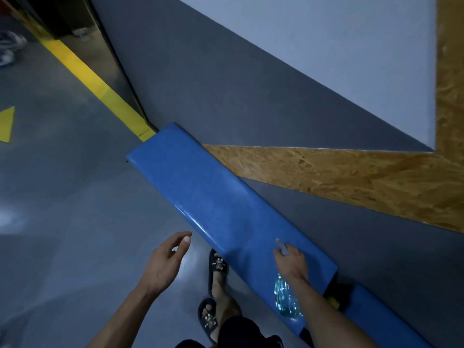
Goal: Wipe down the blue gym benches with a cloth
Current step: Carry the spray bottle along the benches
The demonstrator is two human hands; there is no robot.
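A person's right hand (291, 261) grips a clear spray bottle (286, 296) over the near end of a blue gym bench (200, 192) set against the wall; the left hand (167, 259) hovers beside it, fingers loosely curled, holding nothing. No legible writing.

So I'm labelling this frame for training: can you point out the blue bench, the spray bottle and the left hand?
blue bench (200, 194): head view, middle of its padded top.
spray bottle (286, 297): head view, clear body under the right wrist.
left hand (164, 259): head view, back of the hand.
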